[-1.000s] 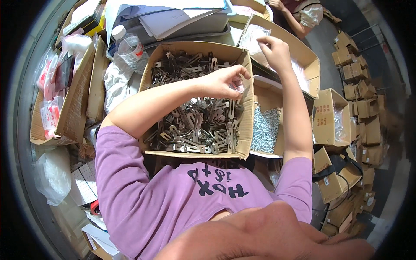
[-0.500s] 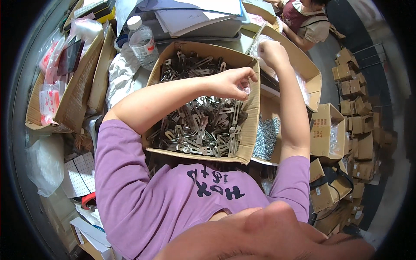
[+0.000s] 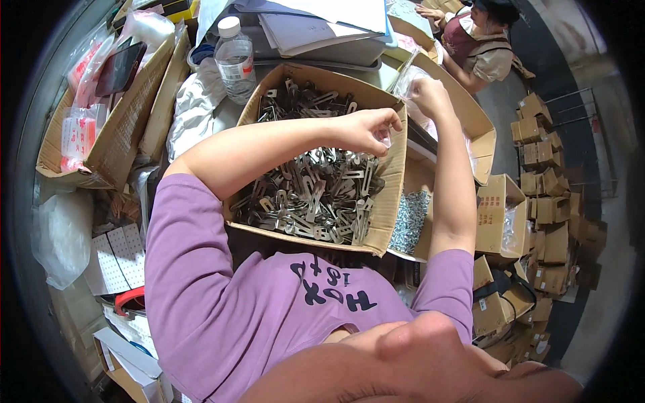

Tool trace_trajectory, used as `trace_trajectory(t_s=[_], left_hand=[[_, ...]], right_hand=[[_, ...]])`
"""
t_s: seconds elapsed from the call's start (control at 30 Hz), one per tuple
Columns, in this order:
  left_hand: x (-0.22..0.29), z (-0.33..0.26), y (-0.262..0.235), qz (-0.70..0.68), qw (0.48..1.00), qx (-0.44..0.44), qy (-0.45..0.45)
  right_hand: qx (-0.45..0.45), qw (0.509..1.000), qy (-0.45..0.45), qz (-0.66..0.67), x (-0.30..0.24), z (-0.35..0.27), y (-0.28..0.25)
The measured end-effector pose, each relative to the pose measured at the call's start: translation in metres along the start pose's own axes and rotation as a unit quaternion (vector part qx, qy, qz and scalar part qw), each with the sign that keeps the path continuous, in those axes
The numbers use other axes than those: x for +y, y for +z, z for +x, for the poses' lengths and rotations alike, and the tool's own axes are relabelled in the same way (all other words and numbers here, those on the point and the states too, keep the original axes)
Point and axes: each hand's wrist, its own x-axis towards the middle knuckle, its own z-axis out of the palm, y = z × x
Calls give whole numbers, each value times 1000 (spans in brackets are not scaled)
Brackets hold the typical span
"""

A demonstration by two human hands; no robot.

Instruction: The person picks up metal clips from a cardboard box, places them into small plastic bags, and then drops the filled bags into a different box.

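Over the right side of a cardboard box (image 3: 322, 246) of flat metal hardware pieces (image 3: 316, 201) is my left hand (image 3: 368, 130). Its fingers are curled in a pinch on a bit of clear plastic (image 3: 385, 141), perhaps a small bag. My right hand (image 3: 430, 97) reaches into a long cardboard box (image 3: 485, 134) at the right, fingers closed against clear plastic bags (image 3: 405, 82). What exactly the right fingers hold is hidden. Below my right forearm, small silvery screws (image 3: 410, 221) fill an open box.
A water bottle (image 3: 235, 64) and white cloth (image 3: 195, 114) stand left of the metal pieces. Papers (image 3: 316, 30) lie on a grey bin behind. A phone (image 3: 121, 69) rests on bags at far left. Another person (image 3: 474, 40) works at the back right. Stacked cartons (image 3: 537, 154) line the right.
My right hand has shifted slightly down and to the right at the plastic bags. The left hand keeps its pinch in nearly the same place. The whole view has tilted a little.
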Motion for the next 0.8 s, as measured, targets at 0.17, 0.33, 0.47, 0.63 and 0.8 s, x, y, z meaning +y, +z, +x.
trace_trajectory(t_s=[0.17, 0.33, 0.47, 0.63, 0.8], left_hand=[[1, 0, -2, -10, 1000, 19, 3], [1, 1, -3, -62, 998, 23, -8], [1, -1, -1, -99, 995, 15, -5], [8, -4, 0, -113, 993, -31, -17], [7, -2, 1, -118, 993, 23, -4]], right_hand=[[127, 978, 6, 167, 13, -13, -13], [61, 903, -77, 419, -18, -63, -38], [-50, 870, -111, 477, -59, -98, -40], [-15, 926, -208, 314, -53, -119, -32], [113, 931, -176, 301, -46, -124, -13]])
